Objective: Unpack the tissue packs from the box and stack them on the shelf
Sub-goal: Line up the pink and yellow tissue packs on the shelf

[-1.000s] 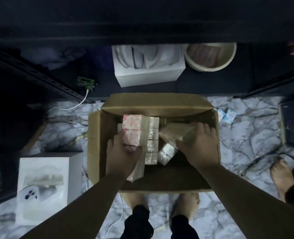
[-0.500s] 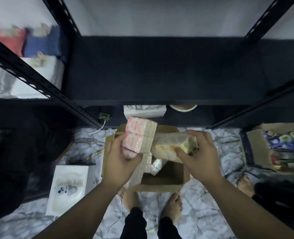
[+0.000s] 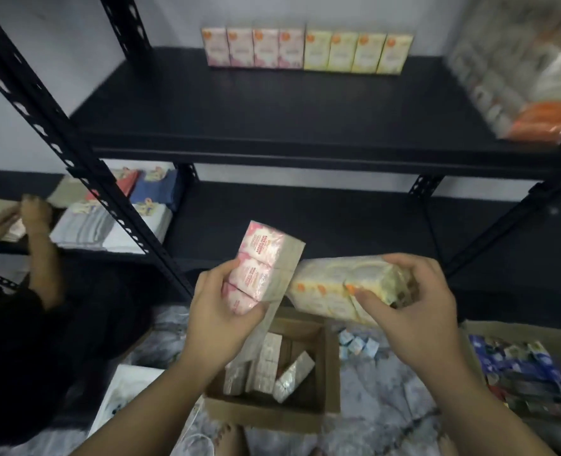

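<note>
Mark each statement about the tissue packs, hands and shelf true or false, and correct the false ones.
1. The left hand grips a pink tissue pack. True.
2. The right hand is empty. False: it holds a yellow tissue pack.
3. The shelf already holds a row of pink and yellow packs. True.
4. The cardboard box is empty. False: packs remain inside.

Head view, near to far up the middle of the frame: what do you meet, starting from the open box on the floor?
Cardboard box with loose packs inside → pink tissue pack gripped by the left hand, level with the yellow tissue pack gripped by the right hand → upper shelf → row of packs at its back.
</note>
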Tool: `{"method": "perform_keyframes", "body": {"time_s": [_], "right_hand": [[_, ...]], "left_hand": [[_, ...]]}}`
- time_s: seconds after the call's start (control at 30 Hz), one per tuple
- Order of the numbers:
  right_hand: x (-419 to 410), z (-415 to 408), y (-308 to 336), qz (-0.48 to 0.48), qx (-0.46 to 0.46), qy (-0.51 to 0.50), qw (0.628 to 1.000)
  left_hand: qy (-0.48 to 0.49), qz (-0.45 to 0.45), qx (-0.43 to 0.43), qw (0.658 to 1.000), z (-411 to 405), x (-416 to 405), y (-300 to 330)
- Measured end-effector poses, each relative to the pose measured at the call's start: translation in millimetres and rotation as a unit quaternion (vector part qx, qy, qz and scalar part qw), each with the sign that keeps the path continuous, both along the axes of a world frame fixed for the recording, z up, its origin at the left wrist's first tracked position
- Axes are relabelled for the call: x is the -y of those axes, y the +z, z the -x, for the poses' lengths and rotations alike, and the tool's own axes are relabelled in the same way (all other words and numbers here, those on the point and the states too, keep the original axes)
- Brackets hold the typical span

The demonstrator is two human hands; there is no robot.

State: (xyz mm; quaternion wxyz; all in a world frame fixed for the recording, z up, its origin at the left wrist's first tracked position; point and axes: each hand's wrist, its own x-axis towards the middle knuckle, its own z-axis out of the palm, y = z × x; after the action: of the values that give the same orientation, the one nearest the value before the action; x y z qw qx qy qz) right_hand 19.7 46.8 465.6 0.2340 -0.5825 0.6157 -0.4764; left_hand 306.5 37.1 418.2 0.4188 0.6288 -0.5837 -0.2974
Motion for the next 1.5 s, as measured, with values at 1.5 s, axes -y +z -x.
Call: {"method": "perform_keyframes", "body": {"time_s": [1.5], "right_hand": [[260,56,113,0.022,-0.005,-0.022,0.999]], "left_hand": [[-0.072,0.044,0.314,0.946,-49,306,207]]}}
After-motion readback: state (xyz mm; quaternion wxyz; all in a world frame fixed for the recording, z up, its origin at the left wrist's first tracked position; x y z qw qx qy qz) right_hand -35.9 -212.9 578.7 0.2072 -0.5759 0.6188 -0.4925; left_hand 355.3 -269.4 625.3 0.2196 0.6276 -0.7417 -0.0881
